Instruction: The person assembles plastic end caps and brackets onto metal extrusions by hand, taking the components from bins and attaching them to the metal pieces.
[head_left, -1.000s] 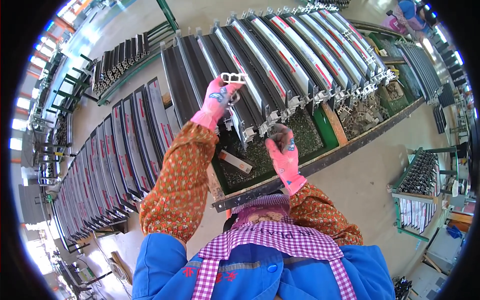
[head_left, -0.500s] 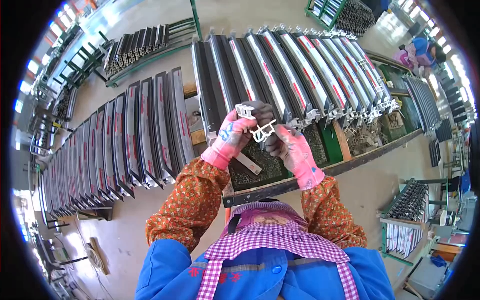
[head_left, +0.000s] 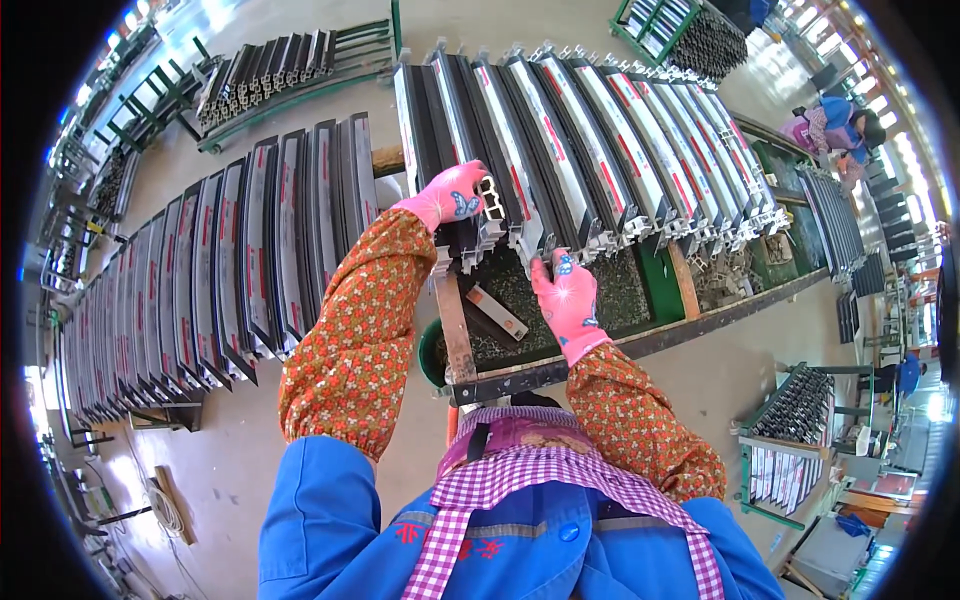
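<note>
Both my hands wear pink gloves with dark grey palms. My left hand (head_left: 452, 196) is over the near part of the long dark profiles, closed around a small white connector piece (head_left: 491, 198) with open loops. To the right and nearer to me, my right hand (head_left: 567, 302) has its fingertips closed at the near end of a silver-and-black metal profile (head_left: 515, 180). The fingers partly hide that end. More profiles lie side by side, several with red strips and white connector pieces (head_left: 597, 244) at their near ends.
A green-sided bench frame (head_left: 655, 290) with a dark front rail carries the profiles; a small box (head_left: 497, 312) and loose connectors (head_left: 722, 278) lie in it. Another row of profiles (head_left: 235, 250) stands at left. Loaded racks (head_left: 790, 430) stand at right, and a person (head_left: 838, 128) works far right.
My hands have moved apart from together over the bench. The left went up and left with a white connector piece; the right went to a profile's near end.
</note>
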